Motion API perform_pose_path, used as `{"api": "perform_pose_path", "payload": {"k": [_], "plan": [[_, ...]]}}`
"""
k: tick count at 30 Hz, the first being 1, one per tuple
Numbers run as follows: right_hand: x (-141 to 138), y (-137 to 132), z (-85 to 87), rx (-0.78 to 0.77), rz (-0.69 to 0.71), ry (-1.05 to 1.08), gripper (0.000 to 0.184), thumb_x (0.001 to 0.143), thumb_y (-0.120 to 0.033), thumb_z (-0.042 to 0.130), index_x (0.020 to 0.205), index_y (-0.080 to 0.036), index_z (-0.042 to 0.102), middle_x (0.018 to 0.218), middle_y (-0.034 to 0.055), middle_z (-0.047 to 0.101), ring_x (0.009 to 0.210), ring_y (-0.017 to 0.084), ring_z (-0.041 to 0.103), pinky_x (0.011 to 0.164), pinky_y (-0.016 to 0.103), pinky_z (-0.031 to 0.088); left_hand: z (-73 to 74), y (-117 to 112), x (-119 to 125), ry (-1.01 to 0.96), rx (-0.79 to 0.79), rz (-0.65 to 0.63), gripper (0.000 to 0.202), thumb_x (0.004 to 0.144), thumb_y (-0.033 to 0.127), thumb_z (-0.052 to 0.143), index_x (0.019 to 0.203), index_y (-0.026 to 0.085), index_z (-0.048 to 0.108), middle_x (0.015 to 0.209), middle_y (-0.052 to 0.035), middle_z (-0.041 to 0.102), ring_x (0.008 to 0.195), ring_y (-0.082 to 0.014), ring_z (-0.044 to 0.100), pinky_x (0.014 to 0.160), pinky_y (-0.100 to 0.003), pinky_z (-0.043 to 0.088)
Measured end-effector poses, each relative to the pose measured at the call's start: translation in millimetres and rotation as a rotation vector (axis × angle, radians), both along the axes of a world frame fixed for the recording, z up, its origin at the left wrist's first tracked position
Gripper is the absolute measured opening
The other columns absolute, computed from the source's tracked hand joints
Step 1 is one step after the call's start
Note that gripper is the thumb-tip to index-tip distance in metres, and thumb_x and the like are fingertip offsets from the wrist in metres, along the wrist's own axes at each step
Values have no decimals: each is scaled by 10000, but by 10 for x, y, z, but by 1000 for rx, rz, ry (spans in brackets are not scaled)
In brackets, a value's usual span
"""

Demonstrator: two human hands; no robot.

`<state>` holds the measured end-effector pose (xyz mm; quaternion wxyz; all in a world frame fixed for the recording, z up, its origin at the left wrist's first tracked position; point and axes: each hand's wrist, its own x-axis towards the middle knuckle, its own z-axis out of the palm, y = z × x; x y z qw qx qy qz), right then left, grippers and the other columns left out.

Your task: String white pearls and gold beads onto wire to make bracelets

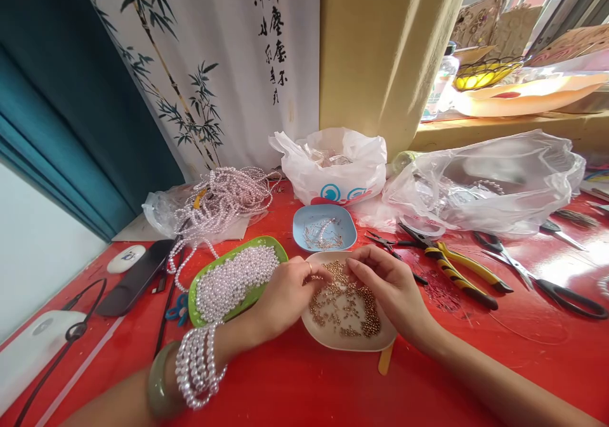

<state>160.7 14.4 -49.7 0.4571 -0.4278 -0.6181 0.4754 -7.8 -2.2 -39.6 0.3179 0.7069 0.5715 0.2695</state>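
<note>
My left hand (291, 290) is over the left side of a cream dish (328, 343), its fingers curled together. Opposite it, my right hand (392, 287) pinches thumb and fingers at the dish's far right rim. Anything held in either is too small or hidden to make out. Small gold beads (368, 316) lie scattered in the dish, heaped at its right side. Left of it, a green tray (192, 306) is filled with white pearl beads (233, 280). Several pearl strands (197, 367) and a green bangle (162, 382) circle my left wrist.
Behind the dish stands a blue dish (349, 227) with thin metal pins. Pliers (459, 275) and scissors (511, 259) lie right. Pearl strings (228, 192) pile up back left, near a dark phone (136, 281). Plastic bags (333, 173) line the back. A wooden stick (385, 360) pokes out below the dish.
</note>
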Motion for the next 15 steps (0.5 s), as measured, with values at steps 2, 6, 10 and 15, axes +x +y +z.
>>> {"api": "perform_pose_path", "payload": {"k": [2, 6, 10, 15], "plan": [[2, 3, -8, -7, 5, 7, 148, 768, -298, 519, 675, -183, 517, 604, -33, 500, 553, 100, 462, 510, 215, 379, 5, 11, -7, -7, 35, -18, 214, 769, 128, 492, 864, 222, 659, 866, -21, 640, 786, -149, 576, 730, -273, 456], [1, 5, -11, -6, 7, 13, 158, 765, -308, 525, 669, -183, 512, 598, -34, 491, 548, 100, 459, 508, 217, 377, 38, 30, -11, 109, 153, -96, 214, 783, 71, 462, 835, 180, 638, 880, -32, 652, 827, -157, 560, 768, -287, 434], [-1, 7, 2, 2, 27, 15, 160, 768, -306, 526, 667, -183, 512, 605, -31, 485, 551, 98, 453, 508, 214, 377, 44, 61, 6, 332, 208, -181, 213, 799, 81, 430, 756, 158, 624, 812, -59, 639, 807, -184, 541, 731, -315, 428], [6, 18, -14, 11, 41, 8, 160, 771, -305, 520, 667, -183, 516, 613, -26, 493, 548, 101, 456, 502, 214, 382, 22, 138, 46, 426, 191, -233, 171, 774, 120, 462, 731, 158, 622, 751, -60, 615, 775, -184, 545, 700, -298, 431]]}}
